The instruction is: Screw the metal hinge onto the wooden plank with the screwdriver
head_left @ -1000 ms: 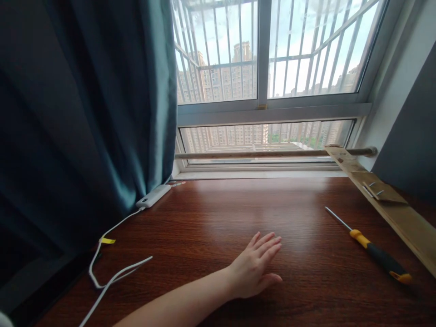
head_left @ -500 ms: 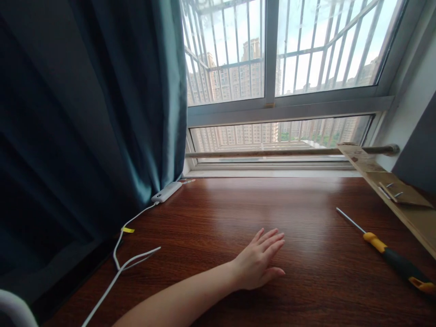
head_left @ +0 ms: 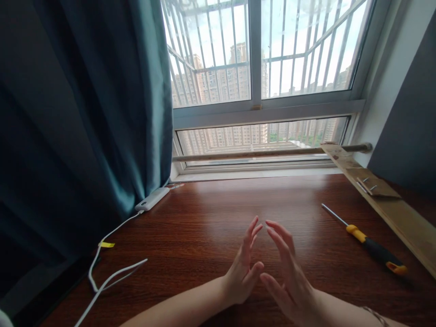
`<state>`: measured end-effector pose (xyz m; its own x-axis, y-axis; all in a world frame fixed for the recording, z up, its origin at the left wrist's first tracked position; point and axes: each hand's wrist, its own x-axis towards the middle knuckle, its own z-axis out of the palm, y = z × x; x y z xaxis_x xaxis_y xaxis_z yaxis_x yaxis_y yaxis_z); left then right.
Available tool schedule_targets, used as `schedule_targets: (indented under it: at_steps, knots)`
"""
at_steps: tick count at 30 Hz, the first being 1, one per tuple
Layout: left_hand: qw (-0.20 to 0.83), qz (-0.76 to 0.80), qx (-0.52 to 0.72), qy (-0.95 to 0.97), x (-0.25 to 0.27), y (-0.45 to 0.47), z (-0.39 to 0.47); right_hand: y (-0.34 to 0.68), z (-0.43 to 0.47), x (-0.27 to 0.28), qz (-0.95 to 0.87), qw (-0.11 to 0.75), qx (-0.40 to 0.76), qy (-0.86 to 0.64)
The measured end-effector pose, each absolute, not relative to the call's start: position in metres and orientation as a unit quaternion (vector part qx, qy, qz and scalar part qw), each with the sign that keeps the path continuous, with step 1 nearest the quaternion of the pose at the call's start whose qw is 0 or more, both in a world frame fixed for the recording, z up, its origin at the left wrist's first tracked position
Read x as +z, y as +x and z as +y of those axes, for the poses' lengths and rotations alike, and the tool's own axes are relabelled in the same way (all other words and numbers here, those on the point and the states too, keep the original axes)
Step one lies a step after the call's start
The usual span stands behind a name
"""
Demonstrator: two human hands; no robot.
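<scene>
Over the dark reddish wooden tabletop (head_left: 204, 209), my left hand (head_left: 243, 268) is raised with its palm turned inward. Its fingers are stretched and it holds nothing. Facing it, my right hand (head_left: 289, 272) is also open, fingers slightly bent, with nothing in it. The fingertips and thumbs of both hands come close together; a narrow gap shows between them. To the right of my right hand lies a screwdriver (head_left: 363, 238) with a yellow and black handle, its metal shaft pointing away to the left.
A wooden board (head_left: 391, 213) with a cardboard piece (head_left: 379, 184) and two screws or nails lies along the right. At left, a white power strip or power bank (head_left: 152, 199) trails a white cable (head_left: 112, 236) with a yellow tag, beside a blue curtain (head_left: 146, 113). A barred window (head_left: 255, 63) stands behind.
My right hand has come into view from the lower right. My left hand has turned from palm down to palm inward. The view has shifted right, so the surroundings appear farther left.
</scene>
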<state>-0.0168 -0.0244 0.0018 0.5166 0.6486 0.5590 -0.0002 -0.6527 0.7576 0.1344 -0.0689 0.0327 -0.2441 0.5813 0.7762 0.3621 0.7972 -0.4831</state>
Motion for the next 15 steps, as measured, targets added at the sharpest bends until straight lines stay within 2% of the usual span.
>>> schedule_targets:
  at_steps: [3,8,12,15]
  knots:
    - [0.469,0.174,0.460,0.734,-0.002,-0.010,-0.033,0.130,-0.053,0.009,-0.818,0.461,0.196,-0.283]
    - [0.550,0.122,0.433,0.704,-0.002,-0.004,-0.038,0.133,-0.053,-0.003,-0.842,0.431,0.242,-0.216]
    - [0.467,0.090,0.375,0.796,0.003,-0.008,-0.040,0.138,-0.054,0.008,-0.894,0.367,0.226,-0.122]
    - [0.376,0.093,0.332,0.860,0.001,-0.012,-0.040,0.142,-0.057,0.012,-0.928,0.297,0.174,-0.141]
